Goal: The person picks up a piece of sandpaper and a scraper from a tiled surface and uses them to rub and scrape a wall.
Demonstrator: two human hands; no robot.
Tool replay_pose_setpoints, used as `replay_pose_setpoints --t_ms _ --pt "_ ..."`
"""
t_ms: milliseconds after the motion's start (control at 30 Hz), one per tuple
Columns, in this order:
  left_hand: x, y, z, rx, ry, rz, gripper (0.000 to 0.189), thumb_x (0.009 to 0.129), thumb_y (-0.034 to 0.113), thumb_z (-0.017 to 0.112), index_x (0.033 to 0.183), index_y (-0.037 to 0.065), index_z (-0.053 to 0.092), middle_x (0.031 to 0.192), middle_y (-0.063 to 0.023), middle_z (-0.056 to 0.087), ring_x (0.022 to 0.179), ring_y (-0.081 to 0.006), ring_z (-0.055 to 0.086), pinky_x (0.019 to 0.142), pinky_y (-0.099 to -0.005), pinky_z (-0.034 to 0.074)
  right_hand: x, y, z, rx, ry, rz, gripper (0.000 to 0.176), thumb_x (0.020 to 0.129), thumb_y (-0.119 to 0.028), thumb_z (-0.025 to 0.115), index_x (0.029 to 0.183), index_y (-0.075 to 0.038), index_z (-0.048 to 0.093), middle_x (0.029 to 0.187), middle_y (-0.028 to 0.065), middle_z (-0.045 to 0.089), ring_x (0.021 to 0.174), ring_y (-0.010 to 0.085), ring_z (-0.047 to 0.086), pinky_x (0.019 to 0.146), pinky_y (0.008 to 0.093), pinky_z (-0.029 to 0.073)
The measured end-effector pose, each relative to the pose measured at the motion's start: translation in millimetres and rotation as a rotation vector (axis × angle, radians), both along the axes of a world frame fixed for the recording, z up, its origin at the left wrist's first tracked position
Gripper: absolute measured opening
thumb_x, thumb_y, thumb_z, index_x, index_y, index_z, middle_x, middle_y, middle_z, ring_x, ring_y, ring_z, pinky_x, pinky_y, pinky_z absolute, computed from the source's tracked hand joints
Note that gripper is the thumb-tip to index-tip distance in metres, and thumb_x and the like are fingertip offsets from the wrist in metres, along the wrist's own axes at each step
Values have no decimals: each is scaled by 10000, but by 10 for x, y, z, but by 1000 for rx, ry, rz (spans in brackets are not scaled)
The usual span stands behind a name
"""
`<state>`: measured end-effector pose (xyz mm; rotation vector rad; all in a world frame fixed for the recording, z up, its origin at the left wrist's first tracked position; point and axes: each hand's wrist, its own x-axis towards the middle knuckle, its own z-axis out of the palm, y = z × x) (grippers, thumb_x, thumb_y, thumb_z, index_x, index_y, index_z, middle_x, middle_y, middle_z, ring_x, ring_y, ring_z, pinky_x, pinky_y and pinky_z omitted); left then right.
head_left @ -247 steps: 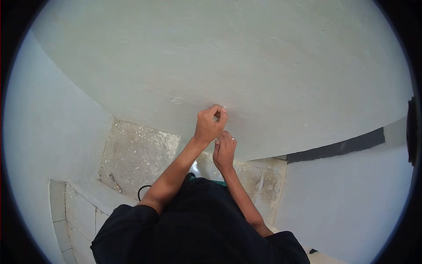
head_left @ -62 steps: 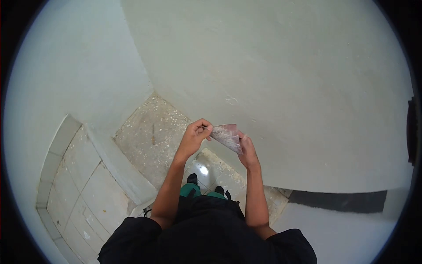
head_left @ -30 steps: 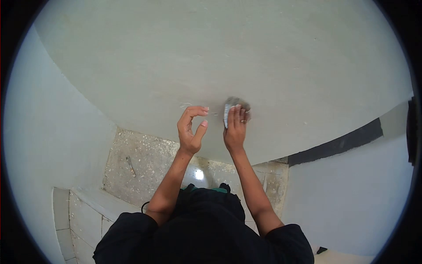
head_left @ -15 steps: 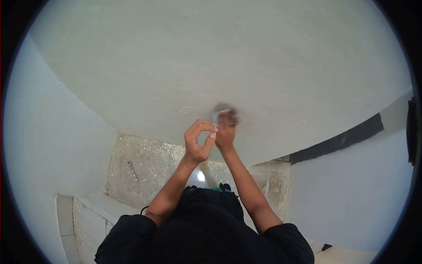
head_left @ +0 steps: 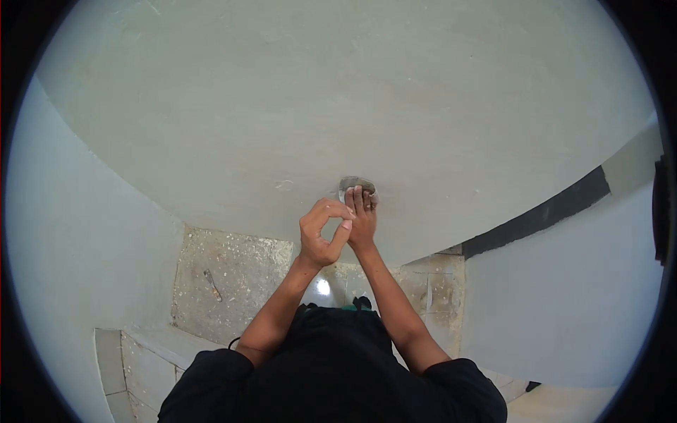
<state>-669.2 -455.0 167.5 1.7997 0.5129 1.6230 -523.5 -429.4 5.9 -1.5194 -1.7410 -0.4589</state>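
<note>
The small grey sheet lies at the fingertips of the right hand, against the broad pale wall in front of the person. Its visible part runs mostly crosswise, left to right, while the fingers over it point up the wall. The right hand is the nearer one: its fingers are almost straight and close together, spread flat over the sheet and seeming to press it to the wall, though its thumb is hidden and how much of the sheet lies beneath the palm cannot be told. The left hand is just beside and lower, its thumb and fingers bent into a loose ring with a narrow gap at the tips; nothing shows in its grasp, and the sheet lies up and to the right of it. Whether its fingertips touch the right hand cannot be told. By count, there are two hands and one sheet in view; one slim tool, lying aslant on the speckled floor, well apart from both hands; one dark band along the lower right; and one bright glint on the tiles below the left wrist.
</note>
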Motion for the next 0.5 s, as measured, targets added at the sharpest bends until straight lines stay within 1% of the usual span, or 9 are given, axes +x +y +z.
replay_pose_setpoints --t_ms 67,100,167,267,300,367,433,467,500 --pt "-6 -7 4 13 1 2 68 777 -32 616 830 6 637 830 -121 672 820 -270 665 771 -357 522 318 -84 190 -174 -25 3 615 810 -74 589 1418 -9 522 1506 194 483 1379 414 461 1135 561 323" --pt "-27 -15 -15 6 13 -5 70 783 -34 614 839 1 638 837 -126 673 827 -263 664 780 -353 521 490 -54 343 -8 -98 -137 599 898 -96 545 1483 -20 444 1566 210 392 1457 411 352 1192 545 244" --pt "-71 -16 -77 -14 35 -16 76 794 -37 611 856 -8 642 853 -137 677 842 -249 663 799 -345 518 658 -69 1096 371 159 -244 584 993 -124 454 1551 -10 320 1634 220 237 1545 369 132 1244 525 63" --pt "-66 -41 -117 -50 47 0 75 795 -40 610 855 -9 642 851 -134 678 834 -247 661 791 -345 519 499 -14 1360 444 396 -257 563 1051 -180 384 1578 -39 247 1650 226 165 1544 394 84 1239 559 30" --pt "-52 -40 -105 -40 45 1 75 795 -41 609 854 -9 642 851 -134 678 831 -244 660 787 -343 519 302 67 1015 436 331 -218 579 1025 -178 428 1566 -33 283 1633 241 218 1525 415 169 1222 582 108" --pt "-33 -42 -71 -13 44 -1 74 795 -42 606 852 -9 641 852 -134 678 825 -239 659 780 -340 518 -87 23 279 -59 173 -57 613 978 -153 464 1557 -28 306 1609 253 277 1495 432 251 1198 584 181" --pt "-10 -54 -8 0 26 3 63 786 -36 616 831 2 637 830 -123 678 804 -255 655 768 -345 512 47 -12 76 -4 -66 25 641 946 -138 481 1554 -24 311 1593 260 305 1477 442 287 1179 587 212" --pt "11 -31 19 9 14 9 58 781 -33 620 820 7 635 819 -117 679 793 -264 653 762 -347 510 177 5 64 26 -189 69 656 930 -130 489 1552 -23 313 1586 264 319 1468 446 304 1170 589 227" --pt "21 -39 13 -11 16 11 58 783 -32 621 822 8 638 819 -118 679 793 -266 653 765 -349 509 320 -14 223 90 -134 -26 640 936 -132 492 1545 -18 330 1588 258 320 1475 432 301 1179 587 211"
